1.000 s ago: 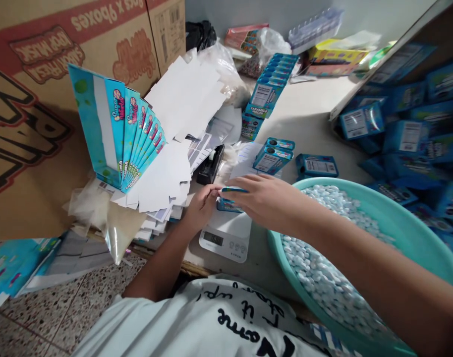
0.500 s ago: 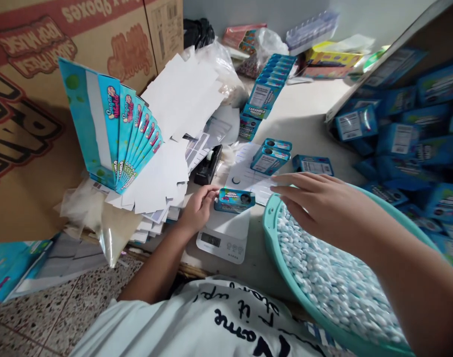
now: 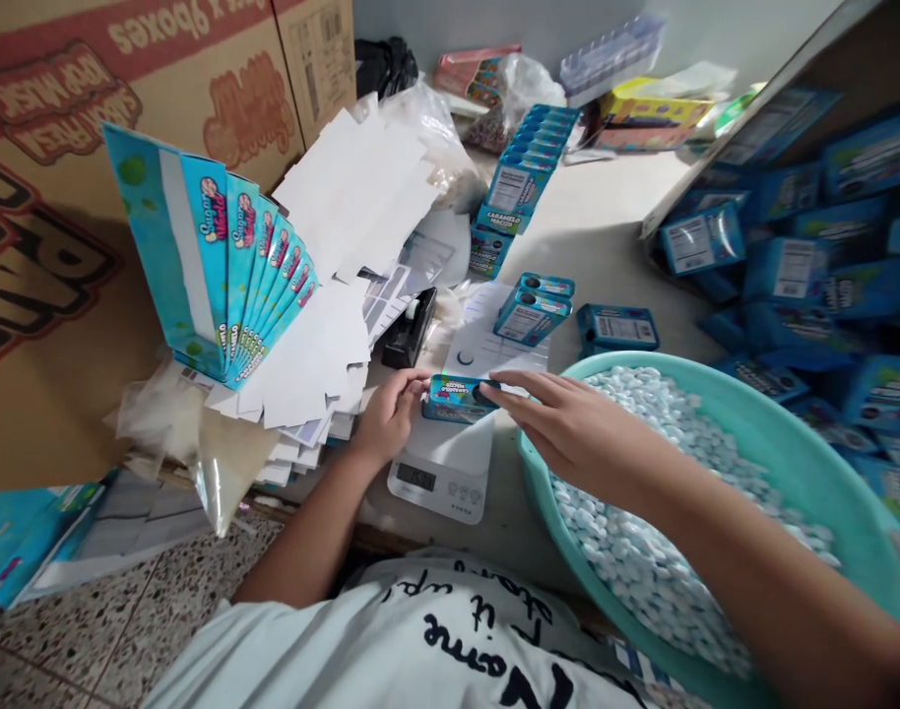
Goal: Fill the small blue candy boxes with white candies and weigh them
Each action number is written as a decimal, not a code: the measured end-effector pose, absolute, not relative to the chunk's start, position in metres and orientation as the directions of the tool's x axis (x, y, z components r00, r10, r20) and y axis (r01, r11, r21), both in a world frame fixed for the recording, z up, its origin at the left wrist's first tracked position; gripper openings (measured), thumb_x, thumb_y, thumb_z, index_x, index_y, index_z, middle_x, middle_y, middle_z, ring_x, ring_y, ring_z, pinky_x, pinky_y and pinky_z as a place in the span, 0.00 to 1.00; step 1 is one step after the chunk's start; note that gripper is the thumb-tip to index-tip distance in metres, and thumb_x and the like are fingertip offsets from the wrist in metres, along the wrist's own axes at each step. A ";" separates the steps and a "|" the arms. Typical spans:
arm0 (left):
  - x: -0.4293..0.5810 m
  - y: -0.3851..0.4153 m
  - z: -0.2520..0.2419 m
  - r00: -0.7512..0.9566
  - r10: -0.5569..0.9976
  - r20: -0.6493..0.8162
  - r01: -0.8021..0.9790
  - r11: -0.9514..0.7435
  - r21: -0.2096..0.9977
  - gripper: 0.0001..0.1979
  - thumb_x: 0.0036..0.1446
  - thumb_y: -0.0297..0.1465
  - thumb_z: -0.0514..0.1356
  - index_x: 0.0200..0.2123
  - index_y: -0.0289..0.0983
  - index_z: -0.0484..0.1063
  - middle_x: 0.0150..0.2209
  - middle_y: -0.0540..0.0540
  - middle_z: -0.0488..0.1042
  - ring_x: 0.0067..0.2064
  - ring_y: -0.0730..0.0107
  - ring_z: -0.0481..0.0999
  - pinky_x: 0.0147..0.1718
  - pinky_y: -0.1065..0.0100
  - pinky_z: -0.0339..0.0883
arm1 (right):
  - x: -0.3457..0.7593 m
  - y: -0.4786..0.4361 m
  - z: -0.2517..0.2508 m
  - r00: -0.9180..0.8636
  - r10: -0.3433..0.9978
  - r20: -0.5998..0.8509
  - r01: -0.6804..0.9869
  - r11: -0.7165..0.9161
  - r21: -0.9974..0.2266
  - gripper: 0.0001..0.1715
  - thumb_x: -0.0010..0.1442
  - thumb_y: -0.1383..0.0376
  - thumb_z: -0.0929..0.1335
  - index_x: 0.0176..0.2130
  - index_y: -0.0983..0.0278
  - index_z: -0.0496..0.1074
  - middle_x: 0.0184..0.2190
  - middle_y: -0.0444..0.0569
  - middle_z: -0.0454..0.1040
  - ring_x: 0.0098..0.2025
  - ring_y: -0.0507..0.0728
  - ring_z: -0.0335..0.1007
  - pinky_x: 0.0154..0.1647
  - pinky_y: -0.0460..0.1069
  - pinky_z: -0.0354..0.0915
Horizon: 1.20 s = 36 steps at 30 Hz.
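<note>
While the left hand (image 3: 385,419) is pinching the left end of the blue carton (image 3: 456,398) at frame centre and the outstretched right hand (image 3: 572,423) is touching its right end, I am judging it light, slick and crushable, best held by its ends.

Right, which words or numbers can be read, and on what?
"CARAMELO MACIZO": handled box; stacked boxes
"Sugar World": fanned cartons
"CARAMELO": fanned cartons
"9boxes": brown carton, upside down
"Name": shirt
"it up": shirt
Too small, blurred or cropped to read: scale display, white box panels, other lettering.
</note>
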<state>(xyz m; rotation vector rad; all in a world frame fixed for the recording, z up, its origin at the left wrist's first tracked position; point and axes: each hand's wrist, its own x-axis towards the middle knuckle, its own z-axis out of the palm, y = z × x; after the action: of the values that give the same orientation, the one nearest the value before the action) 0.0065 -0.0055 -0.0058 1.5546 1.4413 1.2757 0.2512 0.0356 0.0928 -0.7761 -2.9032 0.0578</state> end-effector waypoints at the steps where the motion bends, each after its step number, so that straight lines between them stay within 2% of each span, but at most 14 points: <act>1: 0.007 -0.006 -0.005 -0.078 0.974 0.213 0.332 -0.176 0.927 0.28 0.70 0.53 0.48 0.47 0.38 0.76 0.47 0.40 0.82 0.49 0.57 0.80 0.51 0.60 0.71 | 0.252 0.034 0.092 -0.861 0.493 0.124 0.490 0.870 -0.059 0.30 0.68 0.74 0.58 0.64 0.61 0.69 0.60 0.61 0.73 0.55 0.63 0.75 0.51 0.59 0.74; 4: 0.007 -0.006 -0.004 -0.072 0.978 0.198 0.331 -0.164 0.929 0.28 0.70 0.53 0.48 0.47 0.37 0.76 0.47 0.39 0.82 0.49 0.57 0.80 0.49 0.60 0.72 | 0.261 0.031 0.099 -0.842 0.528 0.107 0.526 0.849 -0.050 0.34 0.67 0.74 0.57 0.68 0.56 0.65 0.66 0.59 0.67 0.58 0.63 0.74 0.51 0.58 0.74; 6: 0.008 -0.007 -0.004 -0.071 0.978 0.195 0.335 -0.161 0.928 0.29 0.69 0.54 0.48 0.47 0.37 0.76 0.47 0.39 0.82 0.48 0.56 0.80 0.49 0.60 0.72 | 0.272 0.033 0.106 -0.788 0.612 0.065 0.608 0.791 -0.065 0.32 0.69 0.71 0.57 0.68 0.56 0.64 0.66 0.59 0.67 0.56 0.64 0.75 0.51 0.59 0.75; 10: 0.007 -0.008 -0.005 -0.074 0.979 0.191 0.340 -0.156 0.928 0.29 0.69 0.55 0.48 0.48 0.38 0.76 0.48 0.39 0.81 0.50 0.56 0.80 0.50 0.60 0.71 | 0.302 0.041 0.105 -0.634 0.765 -0.112 0.773 0.625 -0.106 0.27 0.69 0.59 0.61 0.62 0.64 0.72 0.58 0.65 0.74 0.55 0.71 0.76 0.53 0.67 0.74; 13: 0.007 -0.008 -0.006 -0.064 0.981 0.185 0.346 -0.152 0.926 0.29 0.68 0.56 0.49 0.49 0.39 0.75 0.49 0.40 0.81 0.51 0.55 0.80 0.50 0.60 0.72 | 0.318 0.046 0.092 -0.578 0.789 -0.208 0.816 0.562 -0.136 0.26 0.64 0.56 0.65 0.56 0.64 0.76 0.56 0.65 0.76 0.48 0.71 0.79 0.45 0.64 0.77; 17: 0.007 -0.007 -0.008 -0.048 0.982 0.183 0.351 -0.155 0.923 0.28 0.69 0.55 0.49 0.50 0.39 0.75 0.49 0.40 0.81 0.51 0.56 0.80 0.50 0.60 0.71 | 0.322 0.047 0.085 -0.581 0.785 -0.214 0.814 0.560 -0.154 0.21 0.62 0.60 0.67 0.53 0.61 0.78 0.51 0.60 0.78 0.40 0.65 0.81 0.35 0.56 0.75; 22: 0.007 -0.008 -0.008 -0.074 0.985 0.153 0.326 -0.122 0.937 0.28 0.69 0.55 0.50 0.51 0.39 0.74 0.50 0.39 0.80 0.51 0.55 0.80 0.49 0.60 0.71 | 0.324 0.053 0.089 -0.610 0.763 -0.215 0.793 0.583 -0.179 0.16 0.62 0.65 0.64 0.42 0.61 0.80 0.44 0.57 0.82 0.42 0.66 0.81 0.43 0.58 0.76; 26: 0.007 -0.008 -0.006 -0.088 0.985 0.147 0.327 -0.111 0.939 0.29 0.68 0.56 0.49 0.50 0.39 0.74 0.47 0.40 0.81 0.48 0.56 0.80 0.48 0.60 0.72 | 0.326 0.056 0.092 -0.621 0.743 -0.249 0.784 0.586 -0.205 0.17 0.62 0.66 0.62 0.34 0.60 0.80 0.37 0.55 0.84 0.40 0.65 0.82 0.43 0.60 0.77; 29: 0.006 -0.008 -0.006 -0.087 0.987 0.137 0.324 -0.102 0.941 0.30 0.68 0.56 0.48 0.50 0.39 0.74 0.46 0.41 0.81 0.48 0.57 0.81 0.48 0.61 0.72 | 0.324 0.056 0.099 -0.614 0.753 -0.235 0.789 0.580 -0.203 0.19 0.62 0.65 0.61 0.32 0.60 0.80 0.36 0.54 0.84 0.39 0.66 0.82 0.42 0.61 0.77; 34: 0.006 -0.007 -0.006 -0.091 0.987 0.134 0.311 -0.100 0.945 0.30 0.67 0.57 0.49 0.50 0.38 0.74 0.48 0.39 0.81 0.50 0.56 0.80 0.48 0.61 0.72 | 0.319 0.055 0.115 -0.642 0.764 -0.064 0.754 0.614 -0.232 0.23 0.62 0.60 0.58 0.31 0.59 0.80 0.37 0.54 0.84 0.38 0.67 0.82 0.43 0.62 0.78; 36: 0.006 -0.007 -0.007 -0.087 0.987 0.135 0.324 -0.100 0.941 0.31 0.67 0.57 0.49 0.50 0.38 0.74 0.49 0.40 0.81 0.50 0.56 0.80 0.48 0.61 0.72 | 0.316 0.056 0.118 -0.624 0.778 -0.072 0.768 0.594 -0.240 0.25 0.61 0.57 0.57 0.32 0.59 0.79 0.38 0.55 0.84 0.39 0.68 0.82 0.43 0.64 0.78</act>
<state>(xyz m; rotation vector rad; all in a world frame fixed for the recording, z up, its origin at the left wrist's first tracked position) 0.0064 -0.0074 -0.0069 1.4871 1.4721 1.2095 0.3162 0.0561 0.1183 -1.3437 -2.7686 0.3871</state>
